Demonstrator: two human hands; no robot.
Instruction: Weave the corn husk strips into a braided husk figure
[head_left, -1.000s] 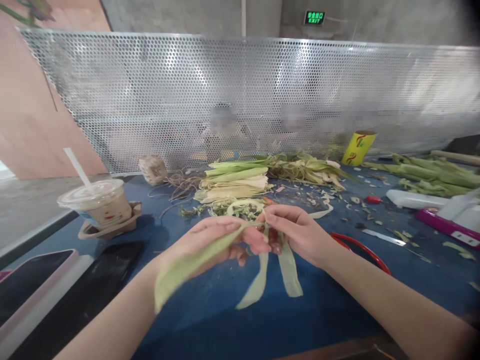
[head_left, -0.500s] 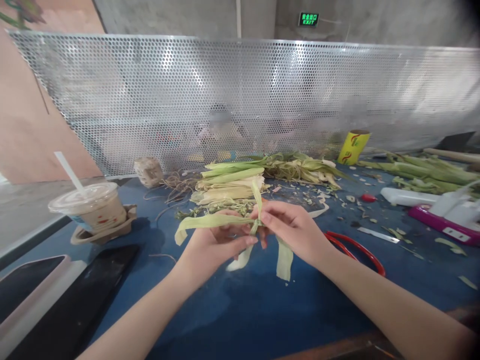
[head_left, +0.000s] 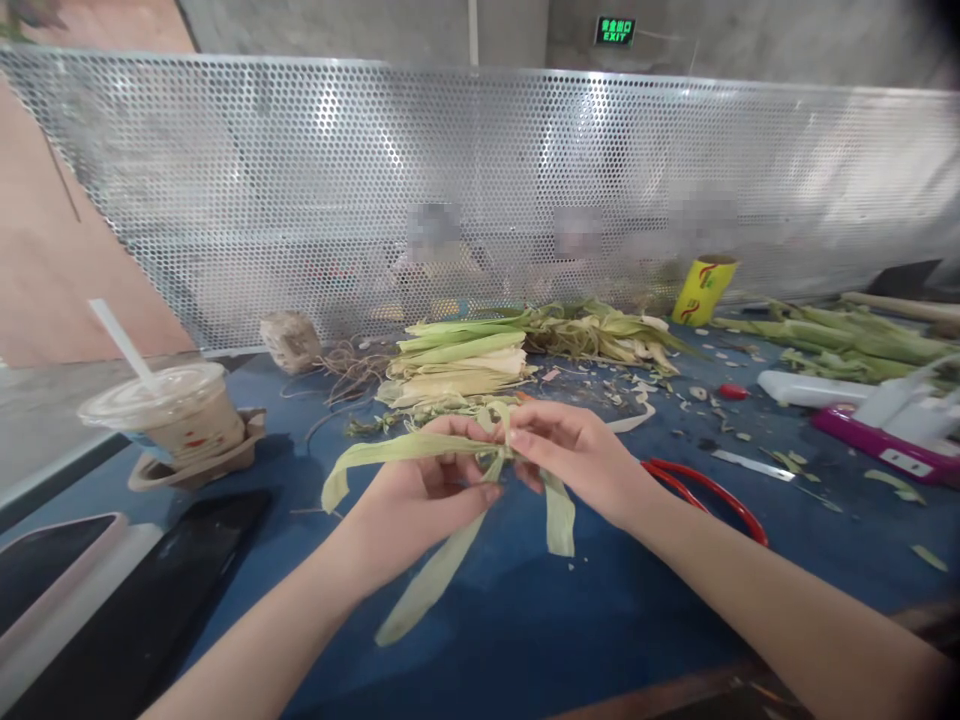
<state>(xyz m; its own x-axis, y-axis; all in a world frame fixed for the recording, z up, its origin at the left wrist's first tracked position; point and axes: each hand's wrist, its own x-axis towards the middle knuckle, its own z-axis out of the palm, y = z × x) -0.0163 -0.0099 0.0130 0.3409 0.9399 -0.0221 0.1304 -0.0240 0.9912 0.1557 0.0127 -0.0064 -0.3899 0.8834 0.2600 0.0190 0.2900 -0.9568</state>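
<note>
Green husk strips (head_left: 436,580), flat, bent, pinched in left hand (head_left: 416,510), right hand (head_left: 581,458)

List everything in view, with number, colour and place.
strips: number unclear, pale green, front centre
husk stack: one, green, centre
husk pile: one, green, beside stack
leaves: several, green, right
scraps: many, mixed, right
cup: one, clear, left
tray: one, brown, under cup
phone: one, dark, left
slab: one, black, beside phone
twine: tangle, brown, back left
screen: one, silver, back
tube: one, yellow, by screen
loop: one, red, right
blade: one, silver, right
power strip: one, purple, right
exit sign: one, green, top
people: some, blurred, behind screen
table: one, blue, beneath
left hand, right hand: one each, on strips
</note>
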